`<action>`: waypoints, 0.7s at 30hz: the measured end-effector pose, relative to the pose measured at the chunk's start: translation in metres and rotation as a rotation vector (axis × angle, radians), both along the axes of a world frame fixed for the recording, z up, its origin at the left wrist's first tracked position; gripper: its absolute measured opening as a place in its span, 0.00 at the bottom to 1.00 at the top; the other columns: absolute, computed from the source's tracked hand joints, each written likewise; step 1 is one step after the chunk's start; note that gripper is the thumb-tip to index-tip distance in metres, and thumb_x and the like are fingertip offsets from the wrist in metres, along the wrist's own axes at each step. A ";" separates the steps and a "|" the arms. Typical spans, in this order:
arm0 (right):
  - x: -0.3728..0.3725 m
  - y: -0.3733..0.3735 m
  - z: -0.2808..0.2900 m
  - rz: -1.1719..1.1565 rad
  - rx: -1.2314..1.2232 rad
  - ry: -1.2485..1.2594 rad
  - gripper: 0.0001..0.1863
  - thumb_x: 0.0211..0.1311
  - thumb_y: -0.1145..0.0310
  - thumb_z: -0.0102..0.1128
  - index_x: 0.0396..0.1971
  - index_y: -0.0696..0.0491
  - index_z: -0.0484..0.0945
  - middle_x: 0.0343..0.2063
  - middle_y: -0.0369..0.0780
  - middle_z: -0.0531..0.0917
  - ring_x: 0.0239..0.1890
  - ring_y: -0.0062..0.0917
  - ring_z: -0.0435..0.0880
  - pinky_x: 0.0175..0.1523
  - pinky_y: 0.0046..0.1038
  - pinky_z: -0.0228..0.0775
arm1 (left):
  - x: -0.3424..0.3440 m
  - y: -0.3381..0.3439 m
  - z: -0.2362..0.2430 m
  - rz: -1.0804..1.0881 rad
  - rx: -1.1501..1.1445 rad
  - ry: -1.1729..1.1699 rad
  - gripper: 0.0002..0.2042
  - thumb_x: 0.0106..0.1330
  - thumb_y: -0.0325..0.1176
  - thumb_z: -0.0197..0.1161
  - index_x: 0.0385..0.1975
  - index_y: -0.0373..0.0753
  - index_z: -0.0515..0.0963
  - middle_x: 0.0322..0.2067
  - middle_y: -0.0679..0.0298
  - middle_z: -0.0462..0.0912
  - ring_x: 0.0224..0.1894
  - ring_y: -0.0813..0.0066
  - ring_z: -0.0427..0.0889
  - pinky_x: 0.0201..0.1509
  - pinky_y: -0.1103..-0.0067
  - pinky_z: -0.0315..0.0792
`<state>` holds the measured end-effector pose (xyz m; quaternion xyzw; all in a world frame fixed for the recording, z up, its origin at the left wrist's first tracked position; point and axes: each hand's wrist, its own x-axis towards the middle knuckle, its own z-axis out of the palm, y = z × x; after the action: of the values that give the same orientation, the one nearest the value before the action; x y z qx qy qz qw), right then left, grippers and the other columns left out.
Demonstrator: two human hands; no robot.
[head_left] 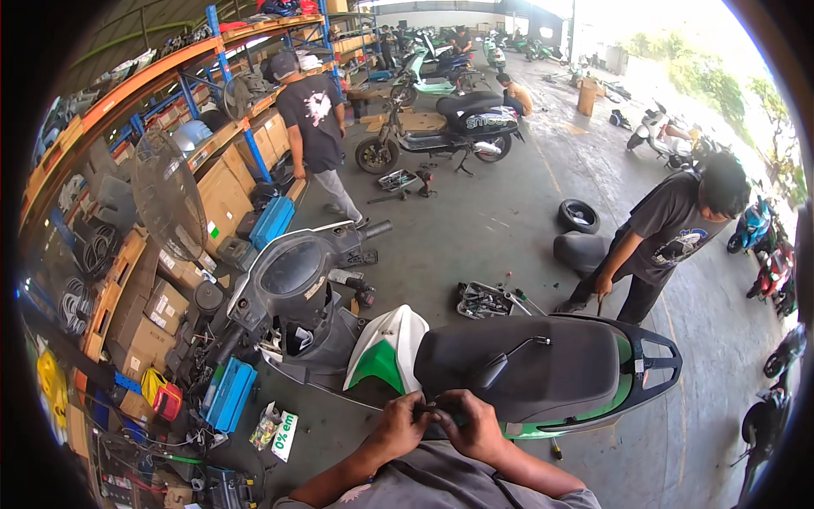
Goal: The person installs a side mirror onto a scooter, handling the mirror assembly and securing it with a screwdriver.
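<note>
Dark small piece (428, 409) | left fingers (413, 400) pinching it | right fingers (459, 399) likewise | near black seat (543, 369)

Dark item (430, 410) between left hand (402, 424) and right hand (473, 426): mostly hidden, too small to identify.

A person's bare forearms, the left (339, 472) and the right (532, 473), slant inward from the lower edge, bringing both hands together before the torso. The left hand (402, 423) curls its fingers toward the right hand (473, 424), which arches with knuckles raised and wrist bent; the darkened fingertips converge, their exact grip indistinct.
</note>
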<state>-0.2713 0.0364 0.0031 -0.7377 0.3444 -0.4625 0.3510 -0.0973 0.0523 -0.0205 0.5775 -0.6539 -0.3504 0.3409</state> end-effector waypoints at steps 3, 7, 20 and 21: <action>0.005 0.004 -0.023 0.022 -0.064 0.174 0.18 0.56 0.68 0.68 0.44 0.56 0.75 0.34 0.46 0.83 0.33 0.43 0.84 0.39 0.38 0.78 | -0.004 0.006 -0.007 -0.029 -0.036 0.015 0.07 0.54 0.23 0.62 0.32 0.32 0.74 0.28 0.47 0.80 0.34 0.46 0.81 0.37 0.64 0.73; -0.005 -0.003 -0.023 0.115 0.017 0.172 0.24 0.54 0.69 0.70 0.50 0.57 0.74 0.37 0.47 0.82 0.37 0.42 0.84 0.43 0.36 0.78 | 0.006 0.002 -0.007 -0.172 0.038 0.128 0.08 0.54 0.21 0.64 0.32 0.34 0.74 0.28 0.56 0.82 0.33 0.64 0.84 0.40 0.71 0.75; -0.022 0.004 -0.022 0.286 0.084 -0.075 0.19 0.47 0.80 0.65 0.43 0.56 0.80 0.40 0.45 0.80 0.44 0.40 0.81 0.49 0.36 0.76 | 0.018 -0.007 -0.012 -0.346 0.269 0.526 0.29 0.53 0.31 0.77 0.50 0.38 0.65 0.35 0.67 0.74 0.38 0.78 0.83 0.37 0.83 0.76; -0.022 0.004 -0.022 0.311 0.070 -0.094 0.19 0.47 0.81 0.66 0.43 0.56 0.80 0.39 0.45 0.80 0.43 0.39 0.82 0.48 0.35 0.77 | 0.018 -0.007 -0.013 -0.340 0.302 0.576 0.30 0.53 0.31 0.78 0.51 0.38 0.64 0.34 0.68 0.74 0.36 0.79 0.82 0.36 0.83 0.75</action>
<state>-0.2930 0.0402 -0.0188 -0.7469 0.2251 -0.4243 0.4598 -0.0791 0.0453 -0.0336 0.3821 -0.5583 -0.6431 0.3589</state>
